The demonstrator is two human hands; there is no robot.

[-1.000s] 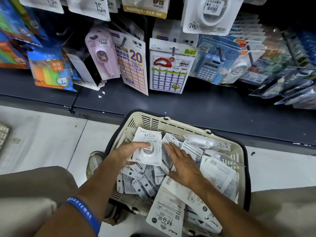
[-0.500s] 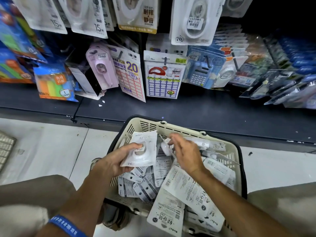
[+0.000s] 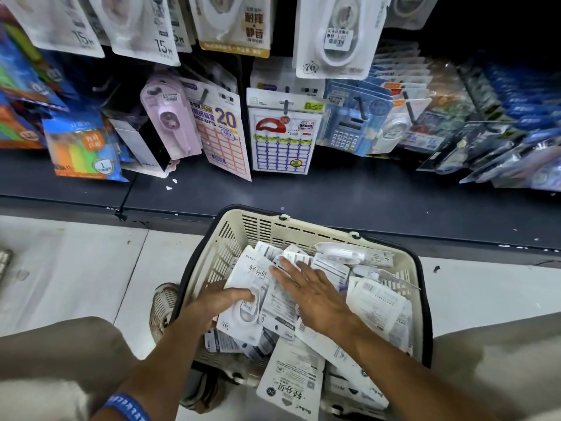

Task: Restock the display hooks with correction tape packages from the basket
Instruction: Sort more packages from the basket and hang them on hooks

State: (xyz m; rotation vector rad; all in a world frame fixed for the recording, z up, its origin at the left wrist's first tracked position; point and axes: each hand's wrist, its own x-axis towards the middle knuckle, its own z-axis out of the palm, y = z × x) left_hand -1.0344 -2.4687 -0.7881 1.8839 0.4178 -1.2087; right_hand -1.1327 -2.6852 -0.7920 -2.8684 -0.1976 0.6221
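Correction tape package (image 3: 246, 302) pinched by left hand (image 3: 218, 302) over basket (image 3: 230, 235), right hand (image 3: 312, 296) fingers spread flat on pile.

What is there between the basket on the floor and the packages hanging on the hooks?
In the head view, only a dark shelf ledge lies between the basket and the hanging packages; it carries a few small white scraps at the left.

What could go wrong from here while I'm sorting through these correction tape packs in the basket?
1. The long white package hangs over the near rim of the cream plastic basket and might slip out onto the floor.
2. The left hand grips one white correction tape package while the right hand lies flat on the loose pile, so pulling could drag neighbouring packs along.
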